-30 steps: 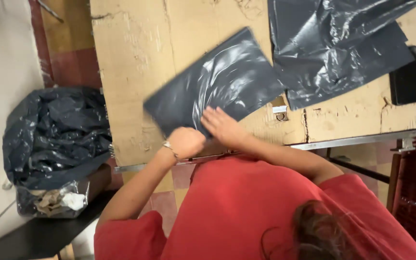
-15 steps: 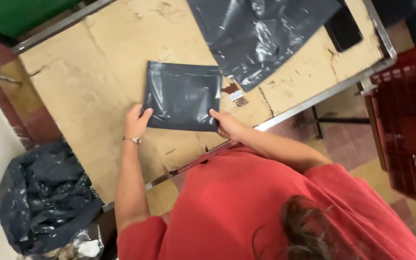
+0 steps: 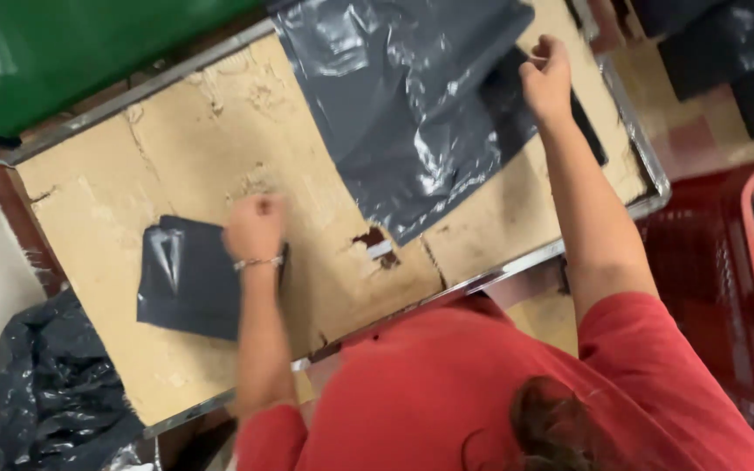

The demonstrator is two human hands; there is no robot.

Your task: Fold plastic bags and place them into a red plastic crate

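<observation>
The folded dark bag (image 3: 187, 277) lies flat at the desk's (image 3: 115, 201) left, pinned by the fisted left hand (image 3: 255, 227); it could spring open if released. Farther right, the right hand (image 3: 547, 78) pinches the large plastic sheet (image 3: 412, 105), which might slide or tear.

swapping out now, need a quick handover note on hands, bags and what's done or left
Left hand: closed fist pressing on the right edge of the folded dark grey plastic bag, which lies on the cardboard-covered table.
Right hand: closed on the far edge of the unfolded dark grey plastic bag, spread flat at the table's other end.
Done: one bag folded into a small rectangle.
Left: the spread bag is not yet folded.
</observation>
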